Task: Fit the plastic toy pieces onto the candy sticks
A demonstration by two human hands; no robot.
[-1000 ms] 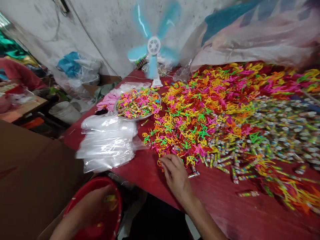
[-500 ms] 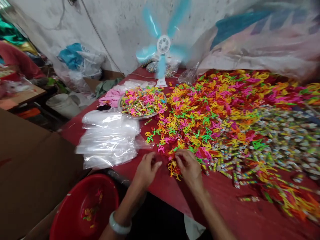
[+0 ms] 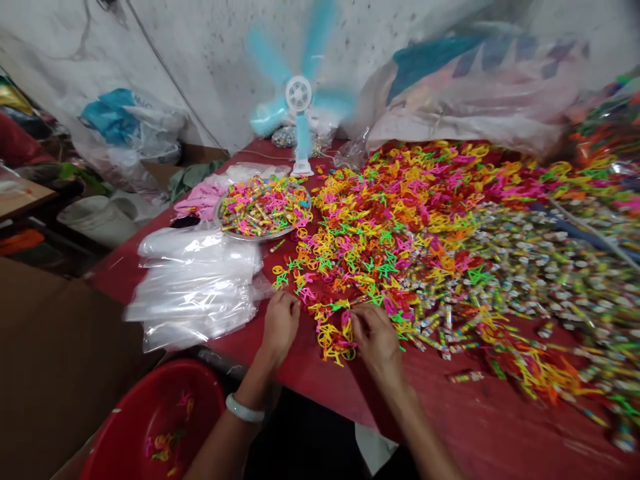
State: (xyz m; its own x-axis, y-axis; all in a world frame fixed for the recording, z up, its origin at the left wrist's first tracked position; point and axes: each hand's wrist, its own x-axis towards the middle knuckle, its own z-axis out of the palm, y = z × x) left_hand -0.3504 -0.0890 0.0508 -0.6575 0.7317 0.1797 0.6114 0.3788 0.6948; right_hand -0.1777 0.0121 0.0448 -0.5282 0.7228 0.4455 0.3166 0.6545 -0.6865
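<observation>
My left hand [image 3: 281, 325], a pale bangle [image 3: 244, 408] on its wrist, is over the red table at the near left edge of the heap. Its fingers are curled together, and anything between them is hidden. My right hand [image 3: 379, 339] pinches at a small pink plastic piece [image 3: 346, 319] by its fingertips. Between the hands lies a small cluster of yellow and orange plastic pieces [image 3: 331, 339], some shaped like little wheels and frames. Behind it spreads a large heap of the same bright plastic pieces [image 3: 350, 233]. Small wrapped candy tubes [image 3: 530, 267] are piled to the right.
A round metal tray [image 3: 235, 235] holds candies and plastic pieces. Clear plastic bags [image 3: 197, 287] are stacked at left. A red basin [image 3: 113, 427] with a few pieces stands below the table edge. A blue fan [image 3: 299, 93] spins at the back. A cardboard box [image 3: 65, 373] is at far left.
The view has swung right, so the scene sits further left. My left thumb and fingers, apart before, have closed together. My right hand has drawn slightly right of the small cluster, which shows more fully.
</observation>
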